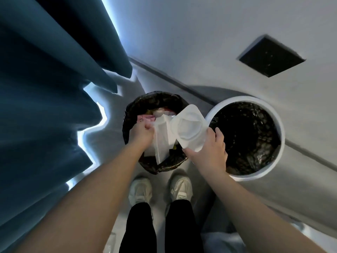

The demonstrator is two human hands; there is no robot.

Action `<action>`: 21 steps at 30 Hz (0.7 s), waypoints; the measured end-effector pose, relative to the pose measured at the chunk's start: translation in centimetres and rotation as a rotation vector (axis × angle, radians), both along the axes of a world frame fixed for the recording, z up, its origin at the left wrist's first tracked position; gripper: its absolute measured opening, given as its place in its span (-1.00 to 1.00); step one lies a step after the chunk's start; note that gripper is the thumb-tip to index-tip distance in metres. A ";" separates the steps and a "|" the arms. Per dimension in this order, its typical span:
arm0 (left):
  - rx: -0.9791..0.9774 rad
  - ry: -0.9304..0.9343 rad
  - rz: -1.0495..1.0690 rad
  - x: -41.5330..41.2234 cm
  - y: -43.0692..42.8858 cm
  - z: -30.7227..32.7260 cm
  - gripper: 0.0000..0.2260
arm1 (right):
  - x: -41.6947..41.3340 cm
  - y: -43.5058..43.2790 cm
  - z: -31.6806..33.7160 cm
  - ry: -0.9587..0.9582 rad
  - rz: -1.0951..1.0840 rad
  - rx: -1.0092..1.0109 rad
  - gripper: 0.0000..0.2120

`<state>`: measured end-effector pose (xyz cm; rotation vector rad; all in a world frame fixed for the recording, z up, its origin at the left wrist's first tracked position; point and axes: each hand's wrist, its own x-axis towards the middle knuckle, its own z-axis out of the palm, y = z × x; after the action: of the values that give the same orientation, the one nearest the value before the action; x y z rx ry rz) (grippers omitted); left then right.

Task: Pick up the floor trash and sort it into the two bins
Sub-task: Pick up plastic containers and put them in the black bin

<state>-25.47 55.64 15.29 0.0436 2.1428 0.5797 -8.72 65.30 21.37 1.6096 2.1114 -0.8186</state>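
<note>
Two round bins stand on the floor ahead of my feet. The left bin (131, 106) has a black liner and holds mixed trash, including something pink. The right bin (281, 128) has a white rim and a black liner that looks dark inside. My left hand (141, 132) pinches a white sheet of paper or tissue (161, 139) over the left bin. My right hand (209, 150) grips a clear plastic container lid (189, 126), tilted, between the two bins.
A dark blue curtain (45, 88) hangs along the left. A grey wall with a baseboard runs behind the bins, with a dark square panel (271, 56) in it. My white shoes (160, 190) stand just before the left bin.
</note>
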 end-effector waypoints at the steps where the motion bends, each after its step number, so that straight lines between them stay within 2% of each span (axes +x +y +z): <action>1: -0.027 0.015 -0.018 -0.1 -0.1 -0.4 -0.83 | -0.3 0.0 -0.5 -0.013 0.018 0.010 -0.10; 2: -0.055 0.046 -0.052 -0.2 -0.3 -0.5 -0.87 | -0.6 0.0 -0.6 -0.037 0.046 0.028 -0.10; 5: -0.019 0.243 -0.284 -0.6 -1.5 1.0 -0.72 | -1.7 -0.7 0.4 -0.080 0.138 0.108 -0.12; 7: -0.010 0.408 -0.431 -0.9 -2.5 2.6 -0.73 | -2.7 -1.4 1.3 -0.071 0.204 0.133 -0.14; 9: -0.058 0.480 -0.475 -1.3 -3.8 3.6 -0.68 | -3.9 -2.2 1.6 -0.063 0.255 0.100 -0.15; 12: -0.098 0.319 -0.331 -1.8 -5.5 3.5 -0.50 | -6.3 -3.4 0.0 -0.087 0.266 0.027 -0.13; 15: -0.053 0.158 -0.177 -2.2 -6.6 1.8 -0.45 | -8.4 -3.9 -3.5 -0.168 0.228 -0.047 -0.13; 21: 0.051 0.190 -0.160 -2.6 -8.5 -1.9 -0.54 | -10.3 -4.2 -10.2 -0.303 0.319 0.012 -0.15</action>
<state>-28.12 47.15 13.36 0.3062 2.2816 0.5546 -19.02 61.15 11.21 1.2616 2.0759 -0.4290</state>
